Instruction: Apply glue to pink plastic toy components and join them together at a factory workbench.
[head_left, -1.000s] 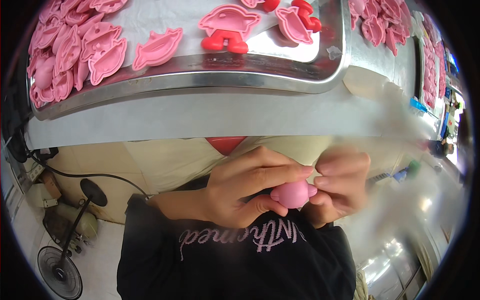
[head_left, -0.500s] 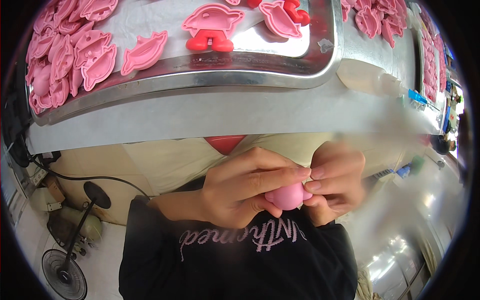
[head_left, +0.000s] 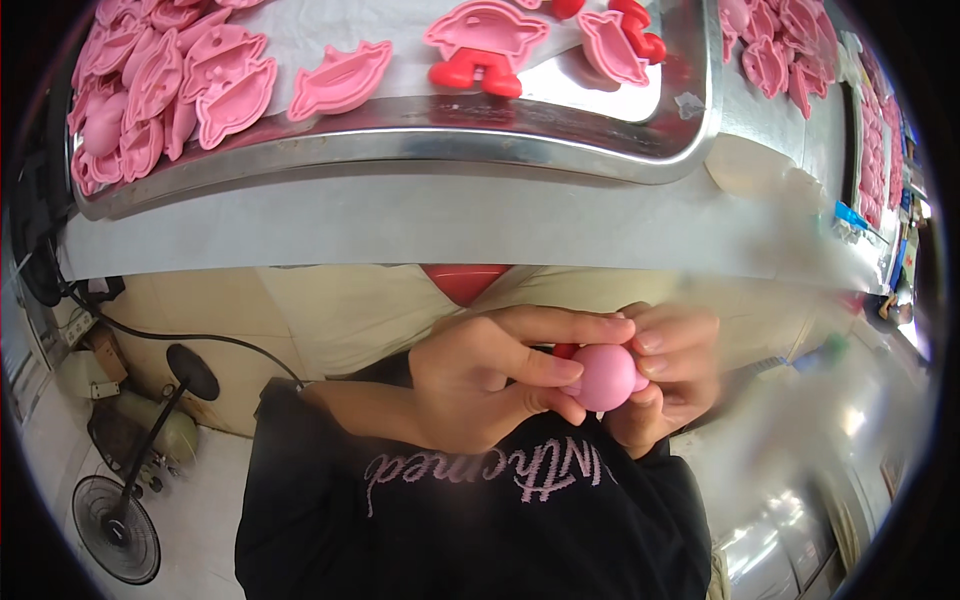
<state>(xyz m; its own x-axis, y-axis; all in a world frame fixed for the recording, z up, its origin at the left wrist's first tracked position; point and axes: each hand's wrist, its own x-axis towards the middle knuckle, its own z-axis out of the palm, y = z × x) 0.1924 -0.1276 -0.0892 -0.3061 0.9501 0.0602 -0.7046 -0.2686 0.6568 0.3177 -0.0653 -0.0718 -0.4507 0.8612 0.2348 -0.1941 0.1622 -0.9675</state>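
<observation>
Below the left part of the counter's (head_left: 400,215) near edge, a black cable (head_left: 200,338) curves away from a white socket strip (head_left: 77,327). Farther down, a black standing fan (head_left: 117,532) is beside a greenish rounded object (head_left: 178,436). A small blue item (head_left: 849,215) is toward the counter's right end.

Table (head_left: 380,215): I see a grey top across the view.
Tiles (head_left: 195,345): beige, just below the table edge.
Floor (head_left: 215,490): pale, at my lower left.
Fan (head_left: 117,535): black, on a pole, there too.
Light: I catch glare (head_left: 752,538) at lower right.
</observation>
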